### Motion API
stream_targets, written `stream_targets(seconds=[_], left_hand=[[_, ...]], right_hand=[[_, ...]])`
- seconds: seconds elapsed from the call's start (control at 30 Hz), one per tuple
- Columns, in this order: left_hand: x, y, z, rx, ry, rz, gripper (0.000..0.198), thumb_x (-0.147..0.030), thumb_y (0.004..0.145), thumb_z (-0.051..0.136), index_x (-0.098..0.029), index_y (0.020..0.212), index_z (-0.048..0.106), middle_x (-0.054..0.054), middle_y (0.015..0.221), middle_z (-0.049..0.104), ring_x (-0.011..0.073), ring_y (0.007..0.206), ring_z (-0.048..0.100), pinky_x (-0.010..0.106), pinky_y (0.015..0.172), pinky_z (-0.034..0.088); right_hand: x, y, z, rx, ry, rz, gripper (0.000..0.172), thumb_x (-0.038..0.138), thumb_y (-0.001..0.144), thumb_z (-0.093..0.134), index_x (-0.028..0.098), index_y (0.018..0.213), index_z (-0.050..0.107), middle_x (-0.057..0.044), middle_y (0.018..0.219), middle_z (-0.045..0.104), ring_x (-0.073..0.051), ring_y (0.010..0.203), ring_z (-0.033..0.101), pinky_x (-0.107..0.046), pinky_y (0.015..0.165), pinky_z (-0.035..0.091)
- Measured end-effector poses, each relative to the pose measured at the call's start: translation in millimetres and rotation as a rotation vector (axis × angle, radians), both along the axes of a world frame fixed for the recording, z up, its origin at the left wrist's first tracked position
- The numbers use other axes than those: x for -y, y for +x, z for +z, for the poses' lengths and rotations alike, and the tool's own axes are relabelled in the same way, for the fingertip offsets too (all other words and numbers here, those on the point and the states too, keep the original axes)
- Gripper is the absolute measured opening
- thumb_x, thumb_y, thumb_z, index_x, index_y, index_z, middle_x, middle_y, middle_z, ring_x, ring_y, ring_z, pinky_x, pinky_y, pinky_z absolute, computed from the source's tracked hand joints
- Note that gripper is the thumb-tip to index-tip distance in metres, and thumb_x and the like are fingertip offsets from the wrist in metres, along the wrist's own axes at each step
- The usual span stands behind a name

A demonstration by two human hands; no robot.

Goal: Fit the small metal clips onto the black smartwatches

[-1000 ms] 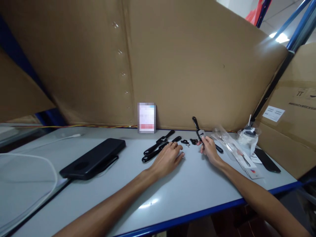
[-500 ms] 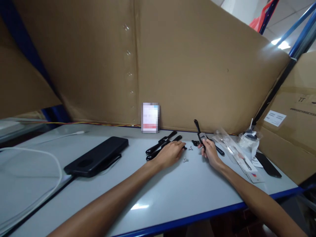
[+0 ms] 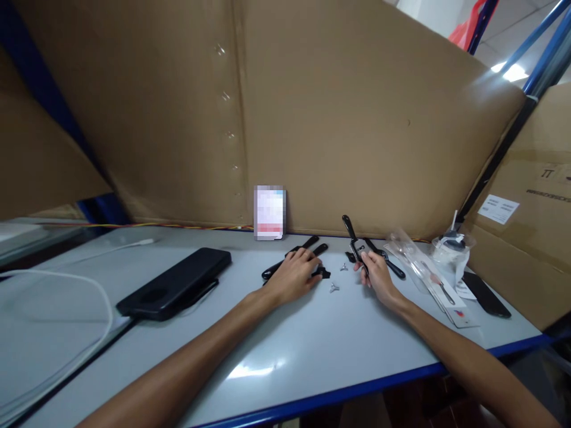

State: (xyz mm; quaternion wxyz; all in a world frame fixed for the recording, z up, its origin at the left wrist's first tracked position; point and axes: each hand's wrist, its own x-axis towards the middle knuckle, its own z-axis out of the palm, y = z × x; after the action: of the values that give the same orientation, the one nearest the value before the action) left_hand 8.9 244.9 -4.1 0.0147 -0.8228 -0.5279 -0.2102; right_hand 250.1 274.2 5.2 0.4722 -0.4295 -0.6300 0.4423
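My left hand (image 3: 295, 274) lies over black-handled tools (image 3: 273, 271) at the middle of the table; its fingers are bent, and what they grip, if anything, is hidden. Beside its fingertips is a small flat black part (image 3: 324, 273). My right hand (image 3: 377, 272) is closed around a black-handled tool (image 3: 348, 227) with a silver-grey middle, one handle pointing up. Behind that hand rests another black-handled tool (image 3: 395, 269). Between the hands are two small silver screws, one farther back (image 3: 344, 267) and one nearer (image 3: 334, 288). A small black piece (image 3: 350, 257) lies left of the held tool.
A phone with a blurred screen (image 3: 270, 213) leans on the cardboard wall (image 3: 330, 131). To the left are a black power bank (image 3: 178, 282) and white cable (image 3: 104, 297). Clear packaging (image 3: 428, 279), a wrapped roll (image 3: 450, 246) and a dark flat object (image 3: 486, 294) are at right.
My left hand has drawn back leftward over the black-handled tools, and the small flat black part now shows by its fingertips. My right hand has shifted slightly left with the tool it holds.
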Motion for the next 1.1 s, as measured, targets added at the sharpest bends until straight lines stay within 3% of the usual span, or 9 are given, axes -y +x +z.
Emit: stream_targets(seconds=[0.2, 0.33, 0.47, 0.6, 0.73, 0.9, 1.1], left_hand=[[1.9, 3.6, -2.5, 0.009, 0.014, 0.018, 0.022, -0.021, 0.087, 0.059, -0.015, 0.105, 0.069, 0.014, 0.117, 0.065, 0.0347, 0.114, 0.055, 0.050, 0.094, 0.045], [8.3, 8.9, 7.5, 0.092, 0.062, 0.023, 0.015, -0.012, 0.086, 0.056, -0.017, 0.094, 0.067, 0.011, 0.096, 0.069, 0.0299, 0.100, 0.058, 0.045, 0.086, 0.044], [16.9, 15.2, 21.5, 0.334, 0.208, 0.092, 0.012, -0.018, 0.090, 0.054, -0.019, 0.091, 0.066, 0.009, 0.091, 0.068, 0.0256, 0.094, 0.058, 0.039, 0.083, 0.043], [23.1, 26.8, 28.3, 0.676, 0.009, 0.047, 0.017, -0.033, 0.089, 0.058, -0.018, 0.084, 0.066, 0.002, 0.075, 0.063, 0.0168, 0.069, 0.053, 0.030, 0.067, 0.040], [28.9, 40.8, 26.8, 0.848, -0.131, -0.004, 0.024, -0.040, 0.085, 0.060, -0.017, 0.082, 0.067, -0.001, 0.067, 0.061, 0.0145, 0.061, 0.050, 0.027, 0.061, 0.037], [34.4, 47.5, 25.4, 0.808, -0.076, -0.005, 0.019, -0.036, 0.086, 0.059, -0.018, 0.087, 0.066, -0.002, 0.064, 0.061, 0.0145, 0.059, 0.052, 0.026, 0.060, 0.037], [34.9, 40.2, 25.4, 0.582, 0.043, 0.049, 0.012, -0.032, 0.091, 0.057, -0.021, 0.093, 0.060, -0.005, 0.059, 0.054, 0.0138, 0.054, 0.048, 0.025, 0.056, 0.029]], right_hand=[[1.1, -2.8, -2.2, 0.018, 0.017, 0.023, 0.052, 0.070, 0.085, 0.054, 0.021, 0.071, 0.043, -0.003, 0.072, 0.068, -0.005, 0.035, 0.046, -0.019, 0.032, 0.025], [2.7, -3.7, -3.3, 0.033, 0.013, 0.050, 0.050, 0.068, 0.087, 0.054, 0.021, 0.073, 0.044, -0.002, 0.070, 0.066, -0.006, 0.035, 0.046, -0.020, 0.032, 0.025], [6.9, -4.9, -2.2, 0.069, 0.007, 0.093, 0.047, 0.064, 0.089, 0.054, 0.020, 0.073, 0.045, -0.001, 0.071, 0.065, -0.006, 0.035, 0.045, -0.020, 0.034, 0.026], [12.6, -7.9, -0.1, 0.114, 0.032, 0.128, 0.043, 0.058, 0.093, 0.051, 0.020, 0.074, 0.049, -0.001, 0.070, 0.064, -0.007, 0.035, 0.044, -0.023, 0.036, 0.028], [19.5, -12.1, 0.4, 0.187, 0.069, 0.162, 0.041, 0.053, 0.096, 0.049, 0.021, 0.070, 0.051, 0.001, 0.061, 0.058, -0.009, 0.040, 0.043, -0.025, 0.042, 0.031], [26.7, -16.1, -1.6, 0.267, 0.176, 0.187, 0.042, 0.046, 0.097, 0.047, 0.021, 0.064, 0.048, 0.001, 0.057, 0.051, -0.013, 0.054, 0.047, -0.025, 0.054, 0.034], [29.9, -17.2, 0.1, 0.328, 0.155, 0.254, 0.039, 0.040, 0.098, 0.046, 0.020, 0.064, 0.046, 0.002, 0.059, 0.050, -0.013, 0.057, 0.045, -0.026, 0.060, 0.035]])
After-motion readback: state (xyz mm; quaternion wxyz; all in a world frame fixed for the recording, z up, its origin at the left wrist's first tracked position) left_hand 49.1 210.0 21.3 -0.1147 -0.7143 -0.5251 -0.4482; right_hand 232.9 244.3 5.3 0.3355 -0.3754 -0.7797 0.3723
